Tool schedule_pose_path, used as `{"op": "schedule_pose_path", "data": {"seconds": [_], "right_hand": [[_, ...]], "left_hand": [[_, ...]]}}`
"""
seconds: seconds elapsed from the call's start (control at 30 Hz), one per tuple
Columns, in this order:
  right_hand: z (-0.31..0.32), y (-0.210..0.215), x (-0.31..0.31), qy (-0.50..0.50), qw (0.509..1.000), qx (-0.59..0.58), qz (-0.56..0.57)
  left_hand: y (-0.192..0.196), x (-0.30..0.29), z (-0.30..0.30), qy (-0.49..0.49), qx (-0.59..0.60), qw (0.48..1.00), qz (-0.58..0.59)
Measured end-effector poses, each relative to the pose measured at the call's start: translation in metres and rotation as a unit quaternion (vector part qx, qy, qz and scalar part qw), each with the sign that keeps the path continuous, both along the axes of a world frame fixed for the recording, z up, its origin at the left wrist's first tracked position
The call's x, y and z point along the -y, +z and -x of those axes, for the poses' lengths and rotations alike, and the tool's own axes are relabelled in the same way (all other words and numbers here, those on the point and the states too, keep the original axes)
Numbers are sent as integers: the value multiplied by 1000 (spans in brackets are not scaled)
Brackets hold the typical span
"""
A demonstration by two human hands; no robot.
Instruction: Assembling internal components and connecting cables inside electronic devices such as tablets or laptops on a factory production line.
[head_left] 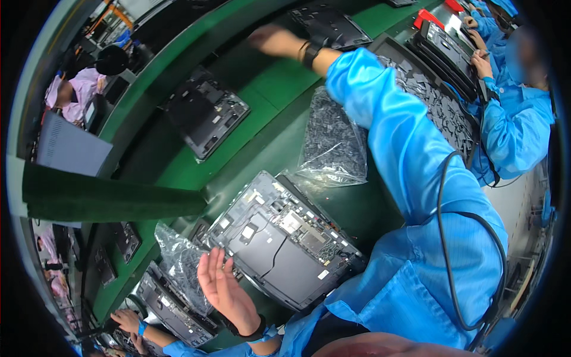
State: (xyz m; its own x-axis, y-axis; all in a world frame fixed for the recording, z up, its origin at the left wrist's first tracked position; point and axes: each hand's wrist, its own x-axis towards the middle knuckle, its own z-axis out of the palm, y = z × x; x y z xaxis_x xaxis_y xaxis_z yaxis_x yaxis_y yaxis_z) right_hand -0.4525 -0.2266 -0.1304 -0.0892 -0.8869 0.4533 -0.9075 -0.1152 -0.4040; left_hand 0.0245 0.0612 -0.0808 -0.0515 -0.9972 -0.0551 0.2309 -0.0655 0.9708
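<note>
An opened laptop base (279, 244) lies in front of me, its circuit board, grey battery area and a black cable exposed. At the left edge of that base, my left hand (226, 291) is raised with the fingers stretched out, holding nothing. My right arm reaches far across the bench. My right hand (276, 41) is smeared by motion over the green conveyor belt, near a dark laptop part (330, 27); whether it holds anything is not clear. Farther left on the belt rests another dark laptop chassis (205, 113).
A clear bag of small black pieces (333, 143) lies beyond the laptop base; another clear bag (184, 259) is at the left. A tray of dark pieces (431, 101) sits under my right arm. Co-workers in blue sleeves (517, 140) work at right; a green post (113, 193) juts in from the left.
</note>
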Motion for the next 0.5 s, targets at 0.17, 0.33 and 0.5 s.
{"op": "schedule_pose_path", "data": {"seconds": [0.17,0.33,0.5], "right_hand": [[127,62,-115,-342,902,-129,-230],[234,-9,-111,-369,890,132,-231],[231,-10,-98,-291,820,482,-104]], "left_hand": [[5,4,-1,14,33,999,-11],[21,9,7,9,50,999,13],[48,2,22,-27,44,998,40]]}}
